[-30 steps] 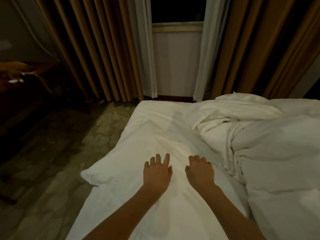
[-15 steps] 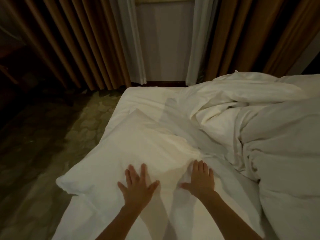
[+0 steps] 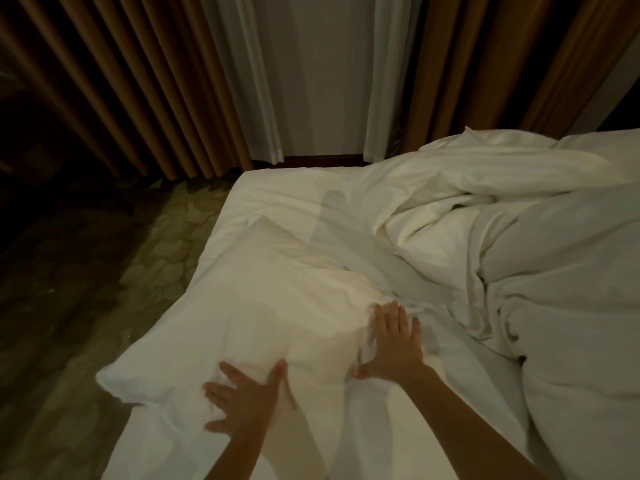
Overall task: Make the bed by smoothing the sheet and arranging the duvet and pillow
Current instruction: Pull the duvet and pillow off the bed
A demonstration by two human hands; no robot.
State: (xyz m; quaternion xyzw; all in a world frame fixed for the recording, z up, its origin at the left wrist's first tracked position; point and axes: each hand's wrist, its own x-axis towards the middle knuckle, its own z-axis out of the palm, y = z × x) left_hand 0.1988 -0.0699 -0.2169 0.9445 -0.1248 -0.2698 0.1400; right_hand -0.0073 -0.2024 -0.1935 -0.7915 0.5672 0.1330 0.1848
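Note:
A white pillow [image 3: 263, 306] lies along the bed's left edge, one corner hanging past it. My left hand [image 3: 247, 401] presses flat on the pillow's near end, fingers spread. My right hand [image 3: 393, 344] lies flat with straight fingers against the pillow's right side, where it meets the white sheet [image 3: 287, 199]. A crumpled white duvet [image 3: 540, 271] is heaped over the right half of the bed.
Brown curtains [image 3: 138, 88] and sheer white curtains [image 3: 249, 81] hang behind the bed around a pale wall panel [image 3: 322, 71]. Patterned carpet floor [image 3: 104, 271] runs along the left of the bed. The far left is dark.
Both hands have slid apart on the pillow: the left moved toward the near left end, the right toward the pillow's right side. The camera has tilted further down.

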